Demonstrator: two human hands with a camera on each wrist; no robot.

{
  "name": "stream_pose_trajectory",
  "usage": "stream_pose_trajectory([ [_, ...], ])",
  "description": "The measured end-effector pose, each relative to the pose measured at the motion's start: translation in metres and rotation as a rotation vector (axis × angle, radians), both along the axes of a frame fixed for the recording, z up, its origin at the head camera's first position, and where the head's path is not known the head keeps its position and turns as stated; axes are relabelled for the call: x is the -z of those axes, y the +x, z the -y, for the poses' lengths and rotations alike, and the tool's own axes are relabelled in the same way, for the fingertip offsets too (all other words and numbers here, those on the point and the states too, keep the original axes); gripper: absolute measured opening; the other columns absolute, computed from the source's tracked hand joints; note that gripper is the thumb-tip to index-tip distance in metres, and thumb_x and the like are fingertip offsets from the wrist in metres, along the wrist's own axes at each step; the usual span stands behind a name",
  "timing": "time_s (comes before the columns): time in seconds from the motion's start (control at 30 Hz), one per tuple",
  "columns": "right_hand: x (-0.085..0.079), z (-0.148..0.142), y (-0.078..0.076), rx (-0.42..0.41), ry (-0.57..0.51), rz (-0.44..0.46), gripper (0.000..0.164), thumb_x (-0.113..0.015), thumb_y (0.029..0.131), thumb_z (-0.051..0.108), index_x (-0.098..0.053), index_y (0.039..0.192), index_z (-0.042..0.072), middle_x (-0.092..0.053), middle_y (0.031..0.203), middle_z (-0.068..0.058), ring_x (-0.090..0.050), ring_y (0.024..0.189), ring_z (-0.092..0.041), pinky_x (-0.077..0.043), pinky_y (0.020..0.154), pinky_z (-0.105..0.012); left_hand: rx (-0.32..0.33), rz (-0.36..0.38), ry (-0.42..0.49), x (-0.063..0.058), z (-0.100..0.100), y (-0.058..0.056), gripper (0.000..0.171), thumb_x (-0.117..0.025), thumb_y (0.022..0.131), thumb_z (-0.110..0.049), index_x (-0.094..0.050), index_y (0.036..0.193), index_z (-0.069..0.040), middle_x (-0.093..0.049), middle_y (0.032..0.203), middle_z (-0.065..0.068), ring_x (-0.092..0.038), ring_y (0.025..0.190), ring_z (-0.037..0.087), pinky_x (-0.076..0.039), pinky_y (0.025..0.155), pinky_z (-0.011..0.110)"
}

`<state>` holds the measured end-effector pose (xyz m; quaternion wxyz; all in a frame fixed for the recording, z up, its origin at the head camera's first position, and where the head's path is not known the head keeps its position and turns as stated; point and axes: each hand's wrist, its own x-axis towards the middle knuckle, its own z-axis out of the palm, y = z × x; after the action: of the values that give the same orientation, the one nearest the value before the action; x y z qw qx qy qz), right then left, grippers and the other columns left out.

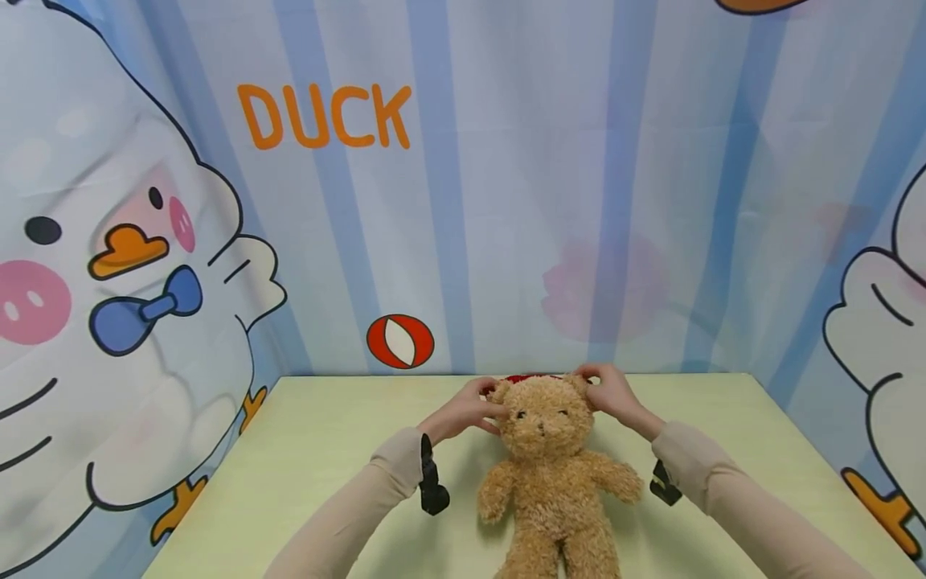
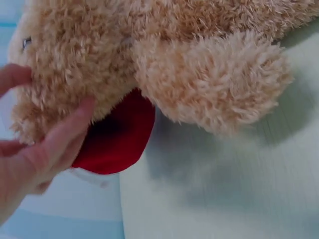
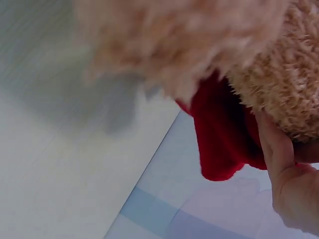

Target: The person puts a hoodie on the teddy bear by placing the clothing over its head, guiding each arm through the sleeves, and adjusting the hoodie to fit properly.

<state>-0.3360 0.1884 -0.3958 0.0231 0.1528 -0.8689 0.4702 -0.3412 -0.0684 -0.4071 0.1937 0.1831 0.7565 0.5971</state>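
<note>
Pale green and smooth, the matte tabletop (image 1: 304, 450) runs back to a striped blue-and-white fabric backdrop (image 1: 506, 201) printed with cartoon ducks and the orange word DUCK. Near the far edge of this surface, at the middle, lies a shaggy tan plush teddy bear (image 1: 553, 474) on its back, head toward the backdrop, stubby arms spread, legs pointing at the camera. Under and behind its head sits a soft red fabric piece (image 2: 119, 137), rounded at its edge, showing only as a thin red strip from the head camera; what kind of item it is cannot be told. Against the bear's head on one side, the left hand (image 1: 466, 410) rests with its fingers (image 2: 55, 144) curled against the curly fur beside the red cloth. On the other side the right hand (image 1: 615, 396) curls around the head by the ear, its fingers (image 3: 274, 149) pressed to the red cloth beneath the fur. Both forearms wear beige knit sleeves (image 1: 376, 482) with black straps at the wrists.
</note>
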Motion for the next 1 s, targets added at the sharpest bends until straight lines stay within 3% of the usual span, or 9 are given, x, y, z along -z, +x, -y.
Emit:
stream_pose_trajectory([
  [0.17,0.002,-0.002,0.002,-0.069,-0.106,0.081,0.028,-0.035,0.088,0.002,-0.051,0.109,-0.006,-0.049,0.105,-0.022,-0.046,0.068,-0.011,-0.048,0.059,-0.032,-0.054,-0.101,-0.082,-0.002,-0.009,0.005,0.031,-0.058,0.083,-0.006,-0.040,0.106,0.004,-0.032,0.116,0.021,-0.058,0.074,0.019,-0.053,0.064,0.035],
  [0.27,0.004,-0.005,0.004,-0.137,-0.172,0.139,0.027,-0.032,0.089,0.001,-0.046,0.111,-0.006,-0.042,0.111,-0.021,-0.043,0.070,-0.012,-0.045,0.062,-0.032,-0.091,-0.187,-0.099,-0.001,-0.013,0.008,0.019,-0.058,0.081,-0.004,-0.040,0.088,-0.001,-0.027,0.107,0.016,-0.054,0.082,0.025,-0.053,0.061,0.037],
  [0.37,0.008,-0.006,0.005,-0.192,-0.221,0.151,0.024,-0.031,0.089,0.000,-0.043,0.109,-0.005,-0.038,0.110,-0.015,-0.038,0.064,-0.010,-0.040,0.058,-0.030,-0.143,-0.372,-0.160,0.000,-0.017,0.012,0.025,-0.059,0.079,-0.003,-0.036,0.073,-0.006,-0.027,0.093,0.011,-0.039,0.092,0.024,-0.047,0.062,0.031],
  [0.5,0.011,-0.007,0.008,-0.297,-0.224,0.108,0.018,-0.034,0.089,0.000,-0.040,0.106,-0.003,-0.033,0.104,-0.010,-0.034,0.061,-0.008,-0.036,0.057,-0.028,-0.204,-0.641,-0.277,0.002,-0.024,0.017,0.038,-0.062,0.077,-0.001,-0.028,0.064,-0.010,-0.022,0.082,0.005,-0.026,0.084,0.020,-0.026,0.066,0.032],
  [0.63,0.012,-0.009,0.015,-0.391,0.005,-0.086,0.025,-0.052,0.086,0.009,-0.035,0.104,0.002,-0.030,0.103,-0.008,-0.033,0.073,-0.010,-0.034,0.060,-0.026,-0.197,-0.871,-0.437,0.007,-0.023,0.021,0.028,-0.062,0.080,-0.005,-0.038,0.066,-0.010,-0.026,0.088,0.006,-0.035,0.071,0.015,-0.031,0.059,0.024],
  [0.73,0.011,-0.009,0.020,-0.349,0.257,-0.361,0.036,-0.065,0.078,0.017,-0.038,0.099,0.007,-0.034,0.101,-0.005,-0.030,0.082,-0.011,-0.030,0.064,-0.026,-0.186,-1.094,-0.603,0.010,-0.019,0.023,0.014,-0.060,0.083,-0.013,-0.049,0.074,-0.013,-0.033,0.102,0.009,-0.043,0.077,0.017,-0.034,0.053,0.018],
  [0.83,0.009,-0.010,0.023,-0.276,0.413,-0.584,0.038,-0.072,0.073,0.022,-0.044,0.094,0.010,-0.041,0.100,-0.001,-0.031,0.090,-0.013,-0.031,0.067,-0.026,-0.147,-1.326,-0.772,0.011,-0.012,0.024,0.013,-0.062,0.079,-0.022,-0.050,0.080,-0.015,-0.036,0.117,0.010,-0.039,0.102,0.025,-0.042,0.073,0.029],
  [0.93,0.006,-0.011,0.024,-0.246,0.500,-0.725,0.037,-0.075,0.069,0.025,-0.048,0.091,0.011,-0.045,0.098,0.002,-0.032,0.097,-0.015,-0.034,0.067,-0.026,-0.079,-1.502,-0.917,0.012,-0.007,0.024,0.027,-0.065,0.073,-0.033,-0.045,0.081,-0.017,-0.038,0.119,0.007,-0.031,0.114,0.028,-0.031,0.092,0.050],
  [1.0,0.006,-0.010,0.024,-0.255,0.525,-0.785,0.036,-0.076,0.068,0.023,-0.049,0.089,0.012,-0.046,0.095,0.003,-0.033,0.096,-0.015,-0.035,0.064,-0.025,-0.051,-1.572,-0.980,0.014,-0.005,0.025,0.035,-0.066,0.070,-0.041,-0.044,0.082,-0.018,-0.041,0.115,0.004,-0.032,0.112,0.025,-0.028,0.095,0.053],
])
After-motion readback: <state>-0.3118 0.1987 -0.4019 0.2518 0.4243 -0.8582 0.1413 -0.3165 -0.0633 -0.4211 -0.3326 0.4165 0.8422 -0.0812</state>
